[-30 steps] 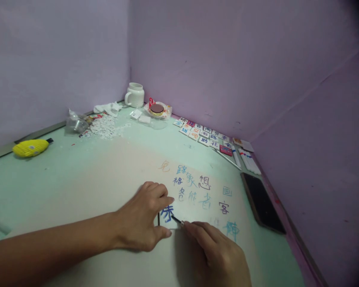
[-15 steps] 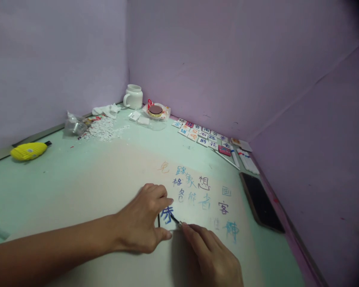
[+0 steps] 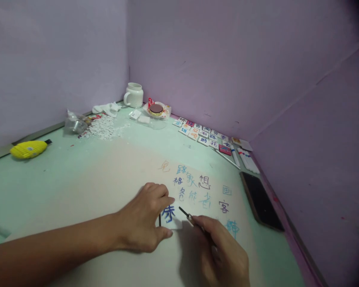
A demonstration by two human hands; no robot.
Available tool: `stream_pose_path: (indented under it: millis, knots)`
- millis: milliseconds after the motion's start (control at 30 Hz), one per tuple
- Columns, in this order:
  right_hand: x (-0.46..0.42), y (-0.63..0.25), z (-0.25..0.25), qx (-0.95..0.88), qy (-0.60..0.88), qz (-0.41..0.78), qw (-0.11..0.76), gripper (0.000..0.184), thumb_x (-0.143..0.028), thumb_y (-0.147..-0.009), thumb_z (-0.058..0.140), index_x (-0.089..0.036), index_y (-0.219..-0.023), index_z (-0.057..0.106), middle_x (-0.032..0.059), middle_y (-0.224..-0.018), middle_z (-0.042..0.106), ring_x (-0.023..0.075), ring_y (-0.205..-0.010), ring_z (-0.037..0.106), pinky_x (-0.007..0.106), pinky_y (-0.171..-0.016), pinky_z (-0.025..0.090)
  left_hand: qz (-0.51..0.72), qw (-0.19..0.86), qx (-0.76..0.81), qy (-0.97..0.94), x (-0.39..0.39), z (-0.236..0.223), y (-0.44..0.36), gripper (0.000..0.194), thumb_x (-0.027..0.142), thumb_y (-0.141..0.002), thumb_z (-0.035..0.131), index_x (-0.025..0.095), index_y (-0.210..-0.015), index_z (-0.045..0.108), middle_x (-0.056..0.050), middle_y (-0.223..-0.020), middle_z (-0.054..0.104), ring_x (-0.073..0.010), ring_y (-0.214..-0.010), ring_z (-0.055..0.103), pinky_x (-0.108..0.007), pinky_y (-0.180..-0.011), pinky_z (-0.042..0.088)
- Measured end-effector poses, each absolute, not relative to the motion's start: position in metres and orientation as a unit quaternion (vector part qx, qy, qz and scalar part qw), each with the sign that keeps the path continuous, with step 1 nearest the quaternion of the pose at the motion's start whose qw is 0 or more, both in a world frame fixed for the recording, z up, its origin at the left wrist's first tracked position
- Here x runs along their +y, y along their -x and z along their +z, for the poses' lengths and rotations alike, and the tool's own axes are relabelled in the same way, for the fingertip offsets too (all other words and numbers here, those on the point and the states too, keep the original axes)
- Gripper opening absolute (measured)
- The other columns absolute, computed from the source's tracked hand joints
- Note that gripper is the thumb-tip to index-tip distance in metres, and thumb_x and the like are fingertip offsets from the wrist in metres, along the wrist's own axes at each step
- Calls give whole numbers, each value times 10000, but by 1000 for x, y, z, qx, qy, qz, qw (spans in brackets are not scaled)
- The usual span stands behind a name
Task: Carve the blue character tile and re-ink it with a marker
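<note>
My left hand (image 3: 143,221) rests on the table, thumb and forefinger pinching a small white card (image 3: 171,217) that bears a blue character. My right hand (image 3: 224,255) is closed round a thin dark brush (image 3: 186,213), whose tip hangs just to the right of the card, off its surface. Under both hands lies a pale sheet (image 3: 203,191) with several painted characters in blue, black and orange.
A black phone (image 3: 259,201) lies at the right edge. Character tiles (image 3: 202,133) and white pens (image 3: 248,159) line the back wall. A white mug (image 3: 134,95), a small dish (image 3: 156,109), paper scraps (image 3: 104,127) and a yellow object (image 3: 28,149) sit at the back left.
My right hand has drawn the brush tip off the card's blue character and moved it up and to the right. My left hand has stayed on the card.
</note>
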State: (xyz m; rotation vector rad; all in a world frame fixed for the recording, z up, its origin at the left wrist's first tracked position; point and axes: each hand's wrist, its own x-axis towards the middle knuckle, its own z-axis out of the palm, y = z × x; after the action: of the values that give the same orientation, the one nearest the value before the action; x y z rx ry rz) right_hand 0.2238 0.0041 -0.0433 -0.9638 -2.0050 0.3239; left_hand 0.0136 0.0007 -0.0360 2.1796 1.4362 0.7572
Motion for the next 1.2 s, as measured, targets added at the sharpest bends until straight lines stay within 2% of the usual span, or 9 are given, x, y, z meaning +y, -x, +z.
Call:
stream_pose_path:
  millis: [167,300,433,600,700,833,933,1067,1200]
  knots:
    - [8,-227,-34,-775,394,211,447,143,-154,-884,508,-228,-970,597,35,-838,672,139,-700,649,193,-551,525,262,213,503,-796,2,-32,-12,455,221,-653,689,170,-1094,590,-90,-996,547,-269,-921,494,-484,-869,444]
    - [18,-236,-29,-727,395,313,468,137,-196,-909,519,-251,-982,621,22,-856,666,127,-705,636,209,-610,541,297,196,485,-799,4,-38,-11,534,156,-630,616,166,-1159,551,-110,-1073,557,-279,-983,518,-482,-899,442]
    - [32,-245,-26,-651,373,490,444,184,-270,-919,552,-281,-1053,677,32,-838,711,143,-703,678,248,-639,568,308,194,477,-800,3,-41,-10,527,135,-632,587,150,-1158,552,-130,-1101,564,-287,-1015,533,-481,-919,436]
    - [49,-237,-13,-535,350,638,429,271,-338,-809,710,-254,-1067,719,101,-1016,728,182,-733,684,306,-660,587,292,222,490,-791,5,-34,-9,492,168,-669,625,161,-1155,546,-125,-1129,542,-293,-1056,506,-488,-954,410]
    - [54,-227,-10,-492,338,688,414,308,-332,-787,740,-273,-1088,720,90,-1053,721,171,-759,668,301,-692,577,250,254,498,-790,8,-30,-8,482,165,-668,651,192,-1138,544,-99,-1122,521,-283,-1031,491,-485,-944,413]
    - [55,-222,-22,-479,326,705,408,369,-301,-729,794,-306,-1090,719,62,-1040,721,155,-755,654,295,-701,565,223,276,491,-795,11,-29,-6,464,156,-662,670,207,-1107,548,-78,-1097,505,-272,-995,473,-480,-926,415]
    - [50,-225,-34,-513,338,675,408,423,-264,-651,850,-313,-1052,726,27,-913,724,128,-676,631,257,-630,539,241,267,480,-801,12,-32,-3,477,158,-688,657,218,-1146,535,-78,-1109,500,-275,-1011,460,-481,-928,407]
    - [40,-227,-42,-548,374,617,423,236,-369,-771,754,-239,-965,718,13,-695,674,123,-596,590,244,-563,490,252,246,463,-813,13,-37,-1,489,175,-708,650,201,-1182,530,-87,-1114,508,-275,-1010,470,-471,-922,409]
    - [35,-224,-40,-546,364,620,431,268,-455,-837,662,-189,-870,666,0,-596,604,107,-509,524,218,-471,418,254,219,452,-826,15,-38,-1,445,207,-718,642,171,-1153,556,-93,-1076,522,-269,-983,498,-463,-903,411]
